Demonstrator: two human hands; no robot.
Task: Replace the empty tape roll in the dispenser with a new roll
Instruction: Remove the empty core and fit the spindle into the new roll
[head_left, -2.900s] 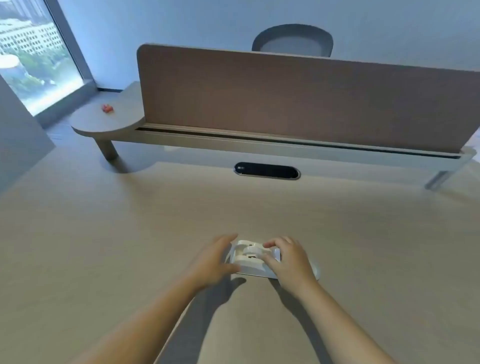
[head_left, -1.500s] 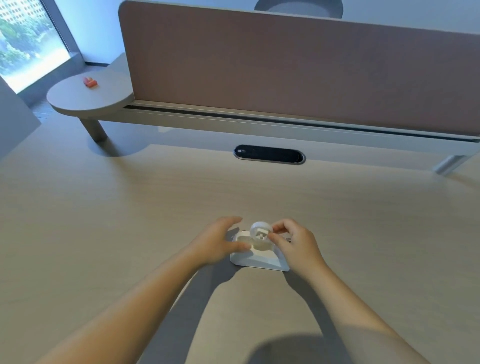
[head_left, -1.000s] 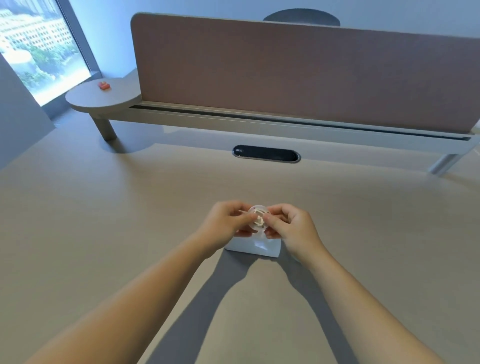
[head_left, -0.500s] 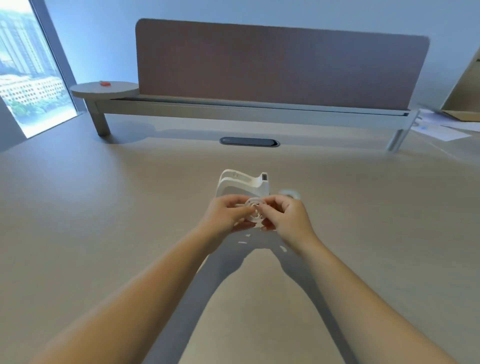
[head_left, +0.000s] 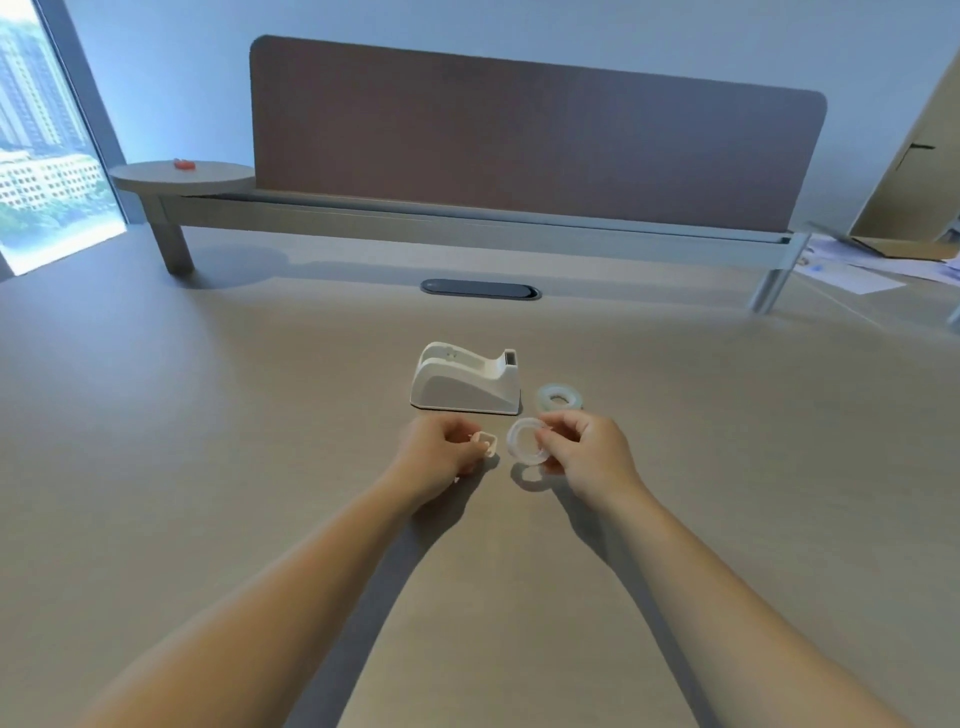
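A white tape dispenser (head_left: 467, 382) stands on the desk with its roll cradle bare. Just right of it lies a clear new tape roll (head_left: 559, 399), flat on the desk. My left hand (head_left: 439, 454) pinches a small white spindle hub (head_left: 485, 443) in front of the dispenser. My right hand (head_left: 587, 454) pinches the thin, clear, empty tape ring (head_left: 527, 440) by its right rim and holds it a little above the desk. Hub and ring are apart, with a small gap between them.
A brown divider panel (head_left: 519, 140) on a grey rail runs across the back. A dark cable grommet (head_left: 480, 289) sits in the desk behind the dispenser. Papers (head_left: 857, 270) and a cardboard box (head_left: 914, 171) lie far right. A small red object (head_left: 183, 164) rests on the round shelf.
The hub and ring came out of the dispenser. Half a second ago both hands held them together; now they are pulled apart, hub in the left hand, ring in the right.
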